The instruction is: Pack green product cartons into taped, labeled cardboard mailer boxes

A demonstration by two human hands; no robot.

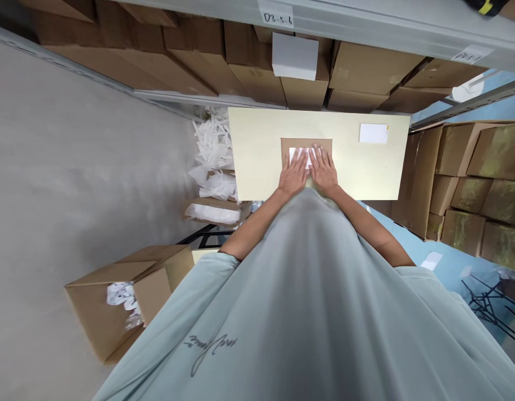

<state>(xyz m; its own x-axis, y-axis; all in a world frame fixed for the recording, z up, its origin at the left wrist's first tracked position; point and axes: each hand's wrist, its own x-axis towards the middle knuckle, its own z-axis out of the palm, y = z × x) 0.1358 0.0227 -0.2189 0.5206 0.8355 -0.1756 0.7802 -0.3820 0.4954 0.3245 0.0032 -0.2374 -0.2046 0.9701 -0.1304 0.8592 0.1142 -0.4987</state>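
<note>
A flat brown cardboard piece (306,144) lies on a pale yellow table (257,150), with a white label or sheet (299,153) on top of it. My left hand (294,172) and my right hand (324,169) lie side by side, palms down and fingers spread, pressing on the white sheet and the cardboard. Neither hand grips anything. A small white card (373,133) rests on the table to the right of the hands.
Shelves with brown cartons (357,69) and a white box (294,55) stand behind the table. White plastic bags (213,159) pile up left of it. An open carton (123,295) sits on the floor at the left; stacked cartons (478,189) stand at the right.
</note>
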